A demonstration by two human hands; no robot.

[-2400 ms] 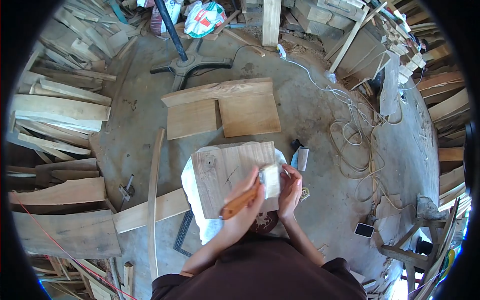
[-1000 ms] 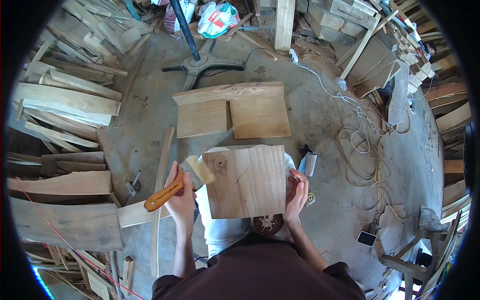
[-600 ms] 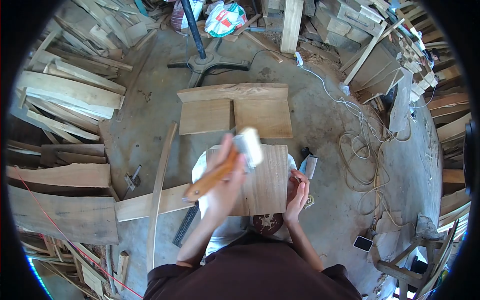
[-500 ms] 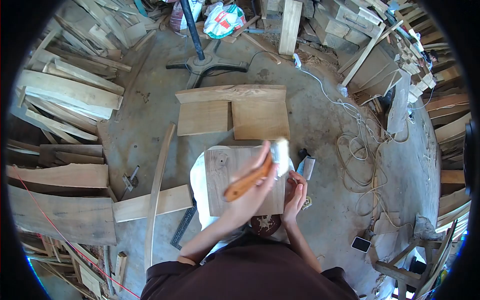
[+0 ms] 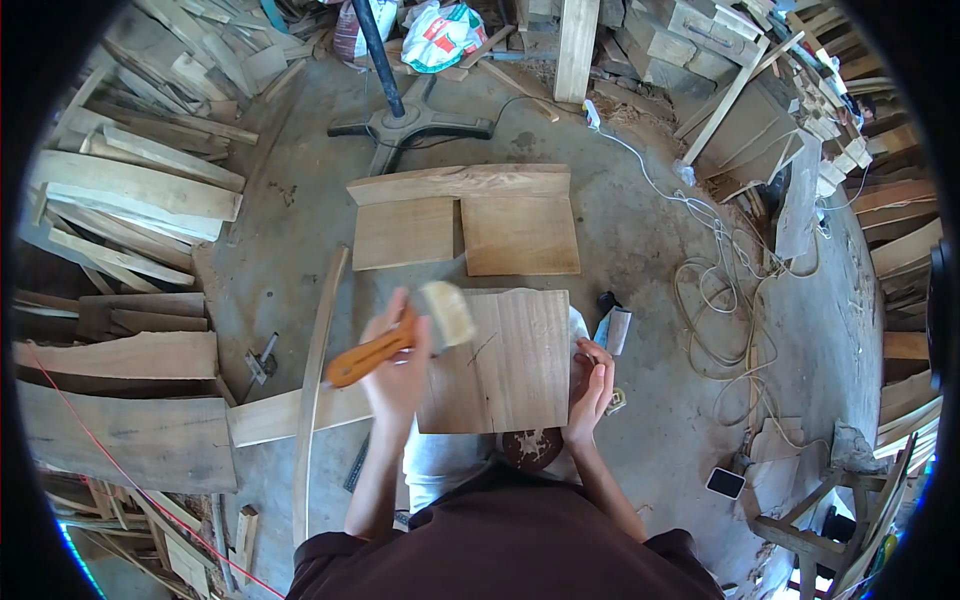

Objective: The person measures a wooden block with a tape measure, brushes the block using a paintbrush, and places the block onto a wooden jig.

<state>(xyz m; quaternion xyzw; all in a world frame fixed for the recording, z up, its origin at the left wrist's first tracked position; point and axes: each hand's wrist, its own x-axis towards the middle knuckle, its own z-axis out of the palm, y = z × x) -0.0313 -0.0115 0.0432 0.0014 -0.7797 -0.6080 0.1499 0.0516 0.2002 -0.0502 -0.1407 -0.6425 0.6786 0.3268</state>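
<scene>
So there's one brush [image 5: 372, 358] in play, and the left hand [image 5: 398, 372] is gripping it by the handle, close to the bristles. Orange-brown wooden handle, metal band, pale bristles, a bit blurry. Its head is over the far left corner of one wooden board [image 5: 500, 370], though I can't tell if the bristles are touching. The board's squarish, light brown, with streaky grain and a dark crack, and it's lying across the person's lap [image 5: 430, 468]. The right hand [image 5: 592, 390] is curled against the right edge; can't tell how firmly it's gripping, if at all.

On the floor just beyond are two flat panels [image 5: 520, 235] side by side, with one long strip [image 5: 460, 183] along their far edge. Off left, one narrow stick [image 5: 320, 375] crosses one plank [image 5: 275, 418]. One phone [image 5: 725, 483] lies on the right.

Containers: I count two sacks [image 5: 440, 38] up top, one mostly white, one purplish. Can't see what's in them.
</scene>
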